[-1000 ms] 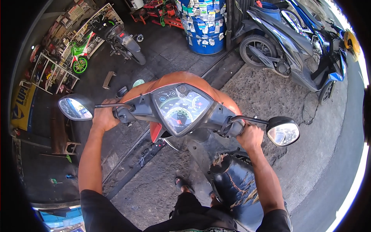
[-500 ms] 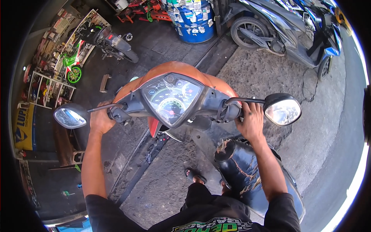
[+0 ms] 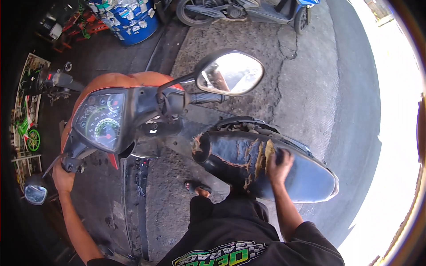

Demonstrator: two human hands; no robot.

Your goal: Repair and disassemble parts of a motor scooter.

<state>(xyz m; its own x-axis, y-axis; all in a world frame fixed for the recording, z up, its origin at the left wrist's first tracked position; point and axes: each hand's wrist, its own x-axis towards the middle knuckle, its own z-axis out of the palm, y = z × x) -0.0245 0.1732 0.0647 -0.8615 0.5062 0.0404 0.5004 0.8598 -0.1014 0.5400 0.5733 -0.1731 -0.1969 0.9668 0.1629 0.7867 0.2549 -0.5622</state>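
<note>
An orange scooter (image 3: 111, 80) with a cracked, clear-covered dashboard (image 3: 100, 119) stands in front of me. My left hand (image 3: 63, 178) is wrapped round its left handlebar grip, beside the small left mirror (image 3: 35, 194). My right hand (image 3: 280, 166) rests on the black seat (image 3: 306, 177), thumb and fingers apart, holding nothing. Right by it the seat cover is torn, and yellow foam (image 3: 258, 162) shows through the splits. The right handlebar grip (image 3: 206, 98) has no hand on it, with the large right mirror (image 3: 230, 73) above it.
A blue drum (image 3: 133, 26) covered in paper scraps stands at the back left. Beyond the scooter is a parked blue and grey scooter (image 3: 262, 12). Another motorcycle (image 3: 55, 82) and a green-wheeled small bike (image 3: 31, 135) are at far left. Rough concrete (image 3: 248, 40) meets the road (image 3: 355, 88) at right.
My right hand has left the right handlebar grip and come back onto the torn seat. My left hand stays on its grip. The view has turned right, and the handlebar sits at a different angle.
</note>
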